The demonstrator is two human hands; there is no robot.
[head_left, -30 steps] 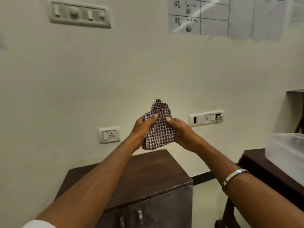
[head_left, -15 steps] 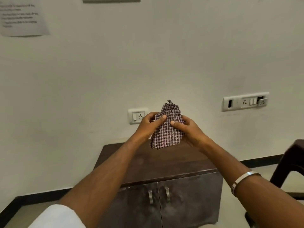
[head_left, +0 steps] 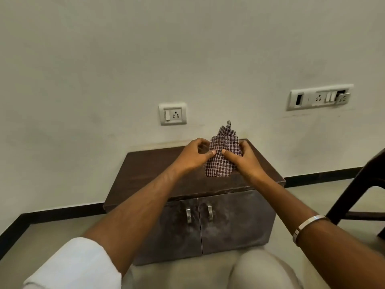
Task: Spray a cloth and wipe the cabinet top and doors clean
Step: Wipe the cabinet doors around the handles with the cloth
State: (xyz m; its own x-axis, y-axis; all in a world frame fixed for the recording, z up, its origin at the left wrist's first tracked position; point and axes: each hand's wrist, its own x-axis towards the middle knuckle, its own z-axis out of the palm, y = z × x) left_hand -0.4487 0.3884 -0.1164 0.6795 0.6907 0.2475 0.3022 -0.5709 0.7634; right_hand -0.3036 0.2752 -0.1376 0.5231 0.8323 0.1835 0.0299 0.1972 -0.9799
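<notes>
Low dark wood-grain cabinet [head_left: 193,197] at centre of frame, back edge against pale wall. Flat top [head_left: 150,170], dark brown, bare part showing at left. 2 doors [head_left: 235,222] below top, grey-brown and mottled, meeting at centre seam; 2 metal handles [head_left: 188,214] side by side at seam, upright. Cabinet stands on light floor [head_left: 41,243], lower left to lower right of frame. Dark chair leg [head_left: 354,190] on floor at right edge.

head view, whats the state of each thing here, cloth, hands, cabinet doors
cloth: folded, held up between both hands
left hand: pinching the cloth's left edge
right hand: gripping the cloth's right side
cabinet doors: both closed
cabinet top: bare where visible
</notes>
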